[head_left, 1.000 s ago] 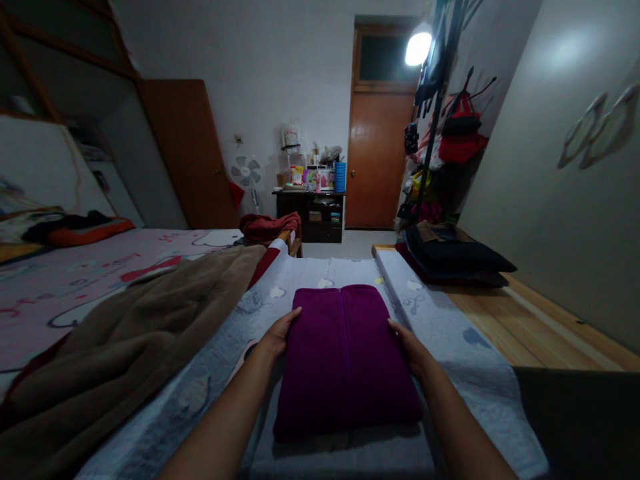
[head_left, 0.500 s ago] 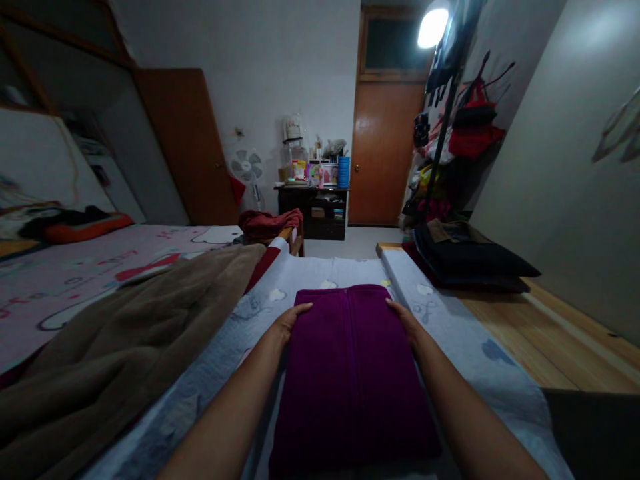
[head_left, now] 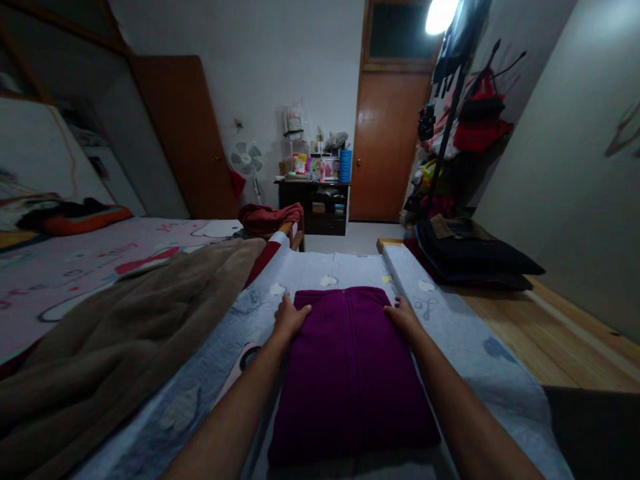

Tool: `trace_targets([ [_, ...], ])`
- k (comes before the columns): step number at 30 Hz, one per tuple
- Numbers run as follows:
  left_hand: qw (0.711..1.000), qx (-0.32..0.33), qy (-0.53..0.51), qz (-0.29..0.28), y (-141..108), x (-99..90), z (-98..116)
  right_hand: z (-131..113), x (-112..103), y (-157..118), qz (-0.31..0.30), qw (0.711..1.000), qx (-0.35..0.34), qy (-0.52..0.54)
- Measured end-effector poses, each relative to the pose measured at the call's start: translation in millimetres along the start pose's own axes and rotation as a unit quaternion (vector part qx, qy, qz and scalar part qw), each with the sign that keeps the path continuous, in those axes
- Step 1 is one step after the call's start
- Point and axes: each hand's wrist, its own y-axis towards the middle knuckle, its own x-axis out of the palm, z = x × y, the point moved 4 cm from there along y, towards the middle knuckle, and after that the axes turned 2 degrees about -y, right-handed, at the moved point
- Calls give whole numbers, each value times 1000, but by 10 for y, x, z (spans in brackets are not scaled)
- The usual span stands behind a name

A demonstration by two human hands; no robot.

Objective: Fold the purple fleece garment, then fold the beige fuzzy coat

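Note:
A folded purple zip-up jacket (head_left: 320, 367) lies flat in front of me, its zipper running down the middle. It rests on a light blue-grey patterned sheet (head_left: 345, 265). At its upper left corner is my left hand (head_left: 291, 316), thumb on the fabric and fingers apart beyond the edge. My right hand (head_left: 403, 319) is at the upper right corner in much the same pose, thumb touching the cloth, fingers spread off it. Partly hidden by my left forearm is a flat pinkish object with a dark ring (head_left: 249, 357).
On the left, a brown blanket (head_left: 150, 313) lies beside a pink printed bed cover (head_left: 90, 267). A stack of dark folded clothes (head_left: 470, 257) sits on wooden boards (head_left: 540, 333) at right. Farther back are a fan (head_left: 247, 160), a dark cabinet (head_left: 295, 207) and a door (head_left: 387, 147).
Both hands have loosened from the jacket's sides, and their fingers now show outside its edges. The jacket stays nearly in place. The view has shifted slightly, and more of the pinkish object shows.

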Motion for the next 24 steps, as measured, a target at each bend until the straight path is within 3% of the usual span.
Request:
trace_targets([
  [2, 989, 83, 118, 36, -102, 11, 203, -179, 30, -136, 64, 989, -76, -111],
  [4, 953, 183, 242, -19, -297, 162, 396, -402, 186, -372, 94, 934, -191, -287],
  [7, 865, 273, 387, -163, -657, 489, 470, -550, 582, -755, 7, 841, -308, -444],
  [10, 795, 315, 462, -236, -886, 700, 350, -446, 849, -969, -70, 793, -330, -507],
  [16, 749, 365, 499, -238, -854, 754, 67, -62, 875, -864, -72, 802, -242, -541],
  [24, 746, 360, 482, -284, -733, 802, -76, 45, 912, -824, -64, 791, -232, -562],
])
